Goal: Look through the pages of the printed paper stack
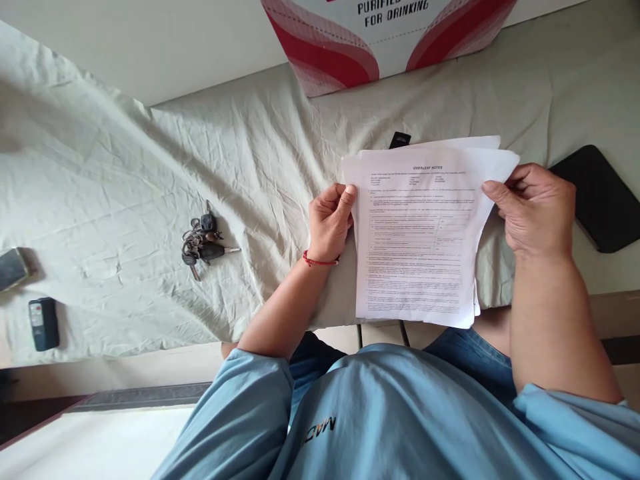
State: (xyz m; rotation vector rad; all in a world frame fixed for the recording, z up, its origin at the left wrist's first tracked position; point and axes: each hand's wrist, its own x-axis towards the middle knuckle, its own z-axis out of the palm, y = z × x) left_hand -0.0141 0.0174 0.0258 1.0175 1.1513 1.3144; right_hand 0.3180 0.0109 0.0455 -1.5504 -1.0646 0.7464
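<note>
A small stack of printed paper sheets (415, 267) is held up in front of me, its top page headed "OVERLEAF NOTES". My left hand (331, 220) pinches the left edge, thumb on the front and fingers curled behind. On the upper right, my right hand (540, 203) is closed on the edge the same way, the thumb lying over the page. The sheets are slightly out of line, with some edges showing at the top and lower right. Behind the top edge, a small black object (400, 139) is partly hidden by the paper.
A bunch of keys (204, 243) lies on the wrinkled cloth (125, 200) to the left. Farther left are a small dark device (43, 324) and a phone-like object (14, 269). A black flat case (603, 200) rests at right. A red-and-white carton (350, 57) stands behind.
</note>
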